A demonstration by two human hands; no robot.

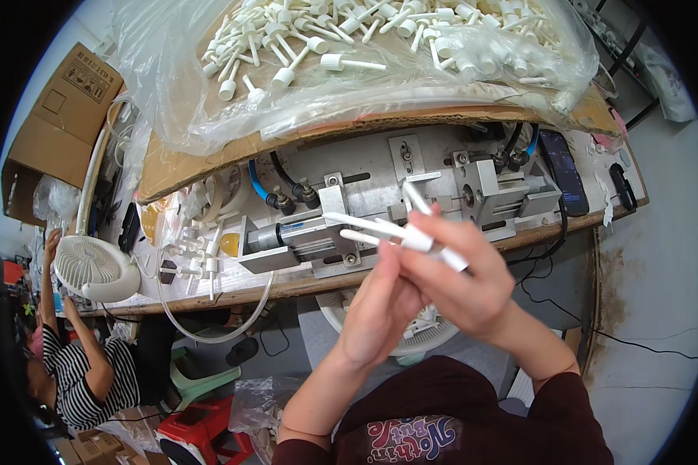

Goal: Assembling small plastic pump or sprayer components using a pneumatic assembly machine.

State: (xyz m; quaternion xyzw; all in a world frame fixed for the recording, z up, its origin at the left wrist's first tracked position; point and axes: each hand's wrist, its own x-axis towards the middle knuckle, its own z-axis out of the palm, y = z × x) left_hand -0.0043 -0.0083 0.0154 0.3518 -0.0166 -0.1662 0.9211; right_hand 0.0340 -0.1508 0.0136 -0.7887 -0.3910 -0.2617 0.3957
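Note:
Both of my hands are raised together in front of a metal fixture (306, 239) with two facing cylinder units. My right hand (473, 279) is closed round several white plastic stemmed caps (417, 239), their thin stems sticking out in different directions. Against the same bundle, my left hand (380, 314) has its fingertips pinched on the caps from below. The exact split of pieces between the hands is hidden by the fingers. Behind the fixture, a clear plastic bag (163, 85) lies opened over cardboard (202, 164), heaped with loose caps (341, 63) of the same kind.
A phone (562, 172) lies right of the fixture, near a black clip-like object (622, 186). Blue and black air hoses (260, 184) run to the cylinders. At left stand a white fan (95, 267) and a carton (66, 116). Another person (93, 372) works there. Below my hands is a white basket (434, 339).

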